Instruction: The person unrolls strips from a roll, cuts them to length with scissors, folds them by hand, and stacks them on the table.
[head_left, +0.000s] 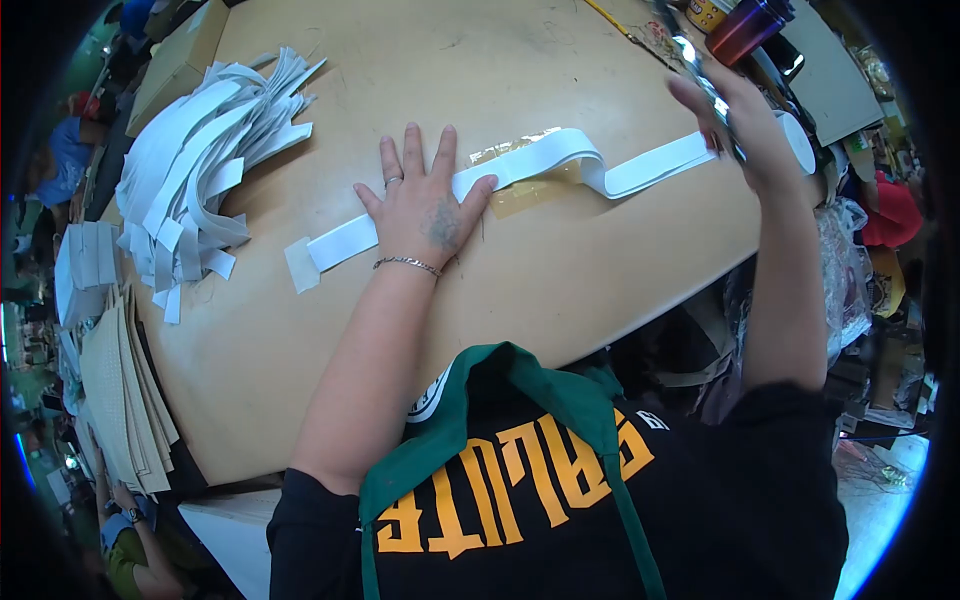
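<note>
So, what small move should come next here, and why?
Probably slide the left hand rightward along the white strip, smoothing it: the hand lies flat on one stretch, but a raised bend stands between it and the right hand.

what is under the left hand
A white strip shows on both sides of the left hand, above the tabletop; whatever lies directly beneath is covered.

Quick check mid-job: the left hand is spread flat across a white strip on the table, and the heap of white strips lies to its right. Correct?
Not quite: the heap of white strips lies to the left of the left hand, as the head view shows. That hand is indeed spread flat across a white strip on the table.
</note>
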